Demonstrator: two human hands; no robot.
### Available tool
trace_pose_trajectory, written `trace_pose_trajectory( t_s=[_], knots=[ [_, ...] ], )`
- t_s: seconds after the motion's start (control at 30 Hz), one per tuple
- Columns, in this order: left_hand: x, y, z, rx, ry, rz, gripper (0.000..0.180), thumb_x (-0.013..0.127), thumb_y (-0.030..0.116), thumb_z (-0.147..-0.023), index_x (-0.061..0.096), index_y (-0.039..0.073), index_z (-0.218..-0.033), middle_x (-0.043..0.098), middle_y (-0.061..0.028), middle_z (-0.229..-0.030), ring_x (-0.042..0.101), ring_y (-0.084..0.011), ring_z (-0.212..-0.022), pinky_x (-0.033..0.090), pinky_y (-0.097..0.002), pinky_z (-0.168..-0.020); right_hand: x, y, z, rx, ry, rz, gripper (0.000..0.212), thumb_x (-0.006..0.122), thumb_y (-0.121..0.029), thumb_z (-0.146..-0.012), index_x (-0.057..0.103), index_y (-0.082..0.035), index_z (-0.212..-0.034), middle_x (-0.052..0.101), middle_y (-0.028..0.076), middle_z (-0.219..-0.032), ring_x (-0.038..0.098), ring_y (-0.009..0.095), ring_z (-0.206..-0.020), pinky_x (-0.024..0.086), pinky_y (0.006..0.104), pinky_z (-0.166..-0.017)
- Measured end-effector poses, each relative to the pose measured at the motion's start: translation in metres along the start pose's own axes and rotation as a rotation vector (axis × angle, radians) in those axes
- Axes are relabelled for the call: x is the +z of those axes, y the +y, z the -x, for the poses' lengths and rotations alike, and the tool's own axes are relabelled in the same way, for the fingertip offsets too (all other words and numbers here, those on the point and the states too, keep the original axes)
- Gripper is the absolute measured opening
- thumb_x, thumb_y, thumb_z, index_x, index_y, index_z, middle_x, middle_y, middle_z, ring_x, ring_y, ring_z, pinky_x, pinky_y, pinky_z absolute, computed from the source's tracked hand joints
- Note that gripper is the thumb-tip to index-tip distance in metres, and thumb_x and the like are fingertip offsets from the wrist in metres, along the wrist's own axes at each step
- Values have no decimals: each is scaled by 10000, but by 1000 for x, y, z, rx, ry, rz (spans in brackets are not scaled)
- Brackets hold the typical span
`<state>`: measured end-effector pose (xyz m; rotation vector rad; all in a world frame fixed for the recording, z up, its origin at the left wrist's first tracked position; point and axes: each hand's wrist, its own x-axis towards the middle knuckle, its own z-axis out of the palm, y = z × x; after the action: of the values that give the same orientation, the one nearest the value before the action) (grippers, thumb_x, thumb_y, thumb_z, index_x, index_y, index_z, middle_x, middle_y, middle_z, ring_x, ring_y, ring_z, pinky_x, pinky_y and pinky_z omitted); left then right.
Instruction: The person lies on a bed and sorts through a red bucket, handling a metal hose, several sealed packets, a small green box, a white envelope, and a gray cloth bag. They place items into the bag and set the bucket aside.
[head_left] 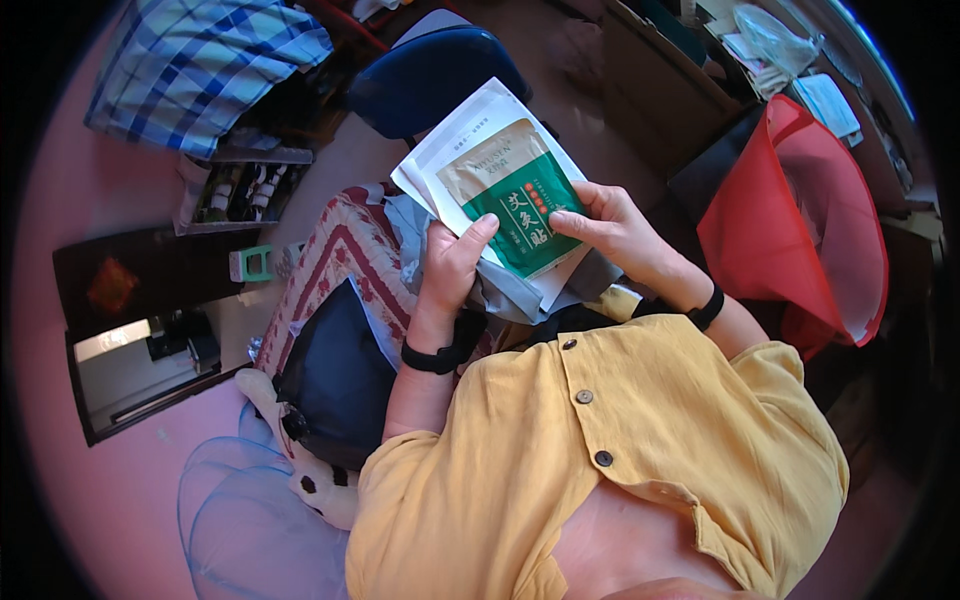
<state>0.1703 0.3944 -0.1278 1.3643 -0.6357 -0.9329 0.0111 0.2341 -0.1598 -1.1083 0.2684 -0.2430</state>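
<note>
Between my two hands is a flat green and beige sachet [520, 230] with printed characters on its front. Under it lie white printed paper sheets [470, 125], which stick out past its top and lower right edges. My left hand [460, 255] grips the sachet's lower left edge, thumb on top. On the right side, my right hand [615, 230] pinches the sachet and the sheets, its thumb on the front. The fingers beneath are mostly hidden. A crumpled grey plastic bag [508, 292] hangs just below the sachet. Black bands circle both wrists.
A blue chair [440, 75] stands ahead. To the right is a red fabric bin [745, 215]; beyond it, a plastic bag [775, 40] lies on a cluttered surface. At left are a patterned red cloth [325, 250], a black bag [340, 385] and a green stool [250, 264].
</note>
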Motion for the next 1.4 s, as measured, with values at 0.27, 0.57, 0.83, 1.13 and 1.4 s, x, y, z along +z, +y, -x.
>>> trace_pose_trajectory(
  t_s=[0.27, 0.57, 0.83, 1.13, 1.4],
  knots=[
    [2, -1, -1, -3, 3, 1, 388, 594, 107, -918, 533, -56, -1265, 641, -99, -1157, 628, -149, -994, 503, -271, -877, -1, 0, 3, 39, -14, -29, 342, 676, -238, -931, 637, -14, -1186, 685, 13, -1051, 605, 53, -935, 486, 235, -910],
    [5, 4, -2, -9, 19, 23, 368, 600, 101, -912, 552, -53, -1243, 654, -101, -1130, 637, -150, -981, 506, -271, -877, 0, -4, 5, -15, -10, -10, 366, 682, -240, -929, 627, -1, -1201, 682, 18, -1052, 601, 58, -946, 489, 234, -898],
    [6, 2, -4, -16, 6, 48, 391, 599, 107, -913, 533, -53, -1264, 648, -111, -1150, 641, -162, -983, 511, -282, -888, 0, -1, 5, -74, 15, 6, 405, 678, -332, -924, 651, 1, -1154, 687, 63, -995, 637, 102, -888, 524, 263, -834],
    [4, 3, -4, -28, 13, 65, 392, 601, 105, -909, 536, -55, -1261, 651, -118, -1145, 645, -169, -977, 519, -288, -876, 0, -1, 7, -53, -5, 6, 435, 683, -356, -912, 638, -17, -1182, 690, 76, -1019, 666, 122, -881, 561, 262, -771],
    [8, 10, -3, -31, 38, 47, 362, 602, 118, -914, 555, -37, -1238, 646, -76, -1125, 613, -122, -967, 489, -259, -866, -1, -2, 10, -61, -13, -29, 429, 664, -333, -928, 611, -15, -1212, 691, 76, -1056, 675, 121, -896, 585, 243, -685]
  ],
)
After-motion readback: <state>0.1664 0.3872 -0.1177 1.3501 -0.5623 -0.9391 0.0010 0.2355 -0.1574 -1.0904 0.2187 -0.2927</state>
